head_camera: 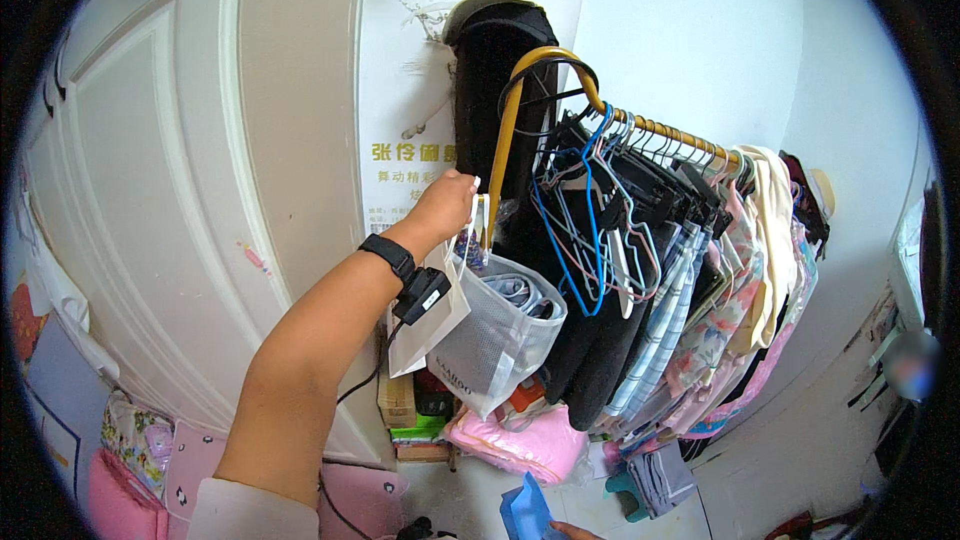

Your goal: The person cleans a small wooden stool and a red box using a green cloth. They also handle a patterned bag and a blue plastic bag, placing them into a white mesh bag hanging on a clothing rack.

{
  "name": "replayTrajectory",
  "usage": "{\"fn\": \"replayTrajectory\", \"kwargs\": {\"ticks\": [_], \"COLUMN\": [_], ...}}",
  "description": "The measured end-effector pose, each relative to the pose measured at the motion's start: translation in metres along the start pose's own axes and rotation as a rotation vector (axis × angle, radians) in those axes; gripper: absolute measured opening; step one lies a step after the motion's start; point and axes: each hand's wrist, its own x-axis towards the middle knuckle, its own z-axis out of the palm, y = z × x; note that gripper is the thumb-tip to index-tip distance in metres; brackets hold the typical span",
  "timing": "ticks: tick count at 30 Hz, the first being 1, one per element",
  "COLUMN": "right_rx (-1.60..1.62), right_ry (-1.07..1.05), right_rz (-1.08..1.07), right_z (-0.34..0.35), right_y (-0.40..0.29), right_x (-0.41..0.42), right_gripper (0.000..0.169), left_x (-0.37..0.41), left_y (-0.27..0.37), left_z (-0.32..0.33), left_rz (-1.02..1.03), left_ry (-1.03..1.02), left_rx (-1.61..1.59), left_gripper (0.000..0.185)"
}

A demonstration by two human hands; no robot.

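Observation:
My left hand (448, 204), with a black band and a small black device at the wrist, reaches up to the near end of a clothes rack (504, 142). Its fingers are closed around white strap handles (472, 229). Below hangs a white mesh bag (487, 337) with rolled grey-blue fabric (519, 292) in its top, and a white paper bag (427, 334) beside it. Which bag the gripped handles belong to is unclear. At the bottom edge, the fingertips of my right hand (576, 532) hold a blue folded sheet or packet (526, 508); the rest of that hand is cut off.
Blue and pink hangers (592, 225) and many garments (690, 330) crowd the rack. Behind it hang a black cap (506, 19) and a wall scroll (405, 90) bearing writing. A pink plastic-wrapped bundle (525, 442) lies below. A white door (150, 202) stands left. A black cable (375, 367) trails down.

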Motion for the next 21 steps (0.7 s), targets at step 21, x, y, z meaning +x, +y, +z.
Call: {"fn": "replayTrajectory", "kwargs": {"ticks": [21], "right_rx": [0.173], "right_ry": [-0.341], "right_rz": [-0.124], "right_z": [-0.022], "right_y": [-0.088], "right_x": [0.041], "right_gripper": [0.053], "left_x": [-0.027], "left_y": [-0.02], "left_z": [0.045], "left_rz": [-0.086], "left_ry": [-0.008], "left_rx": [-0.379], "left_gripper": [0.063]}}
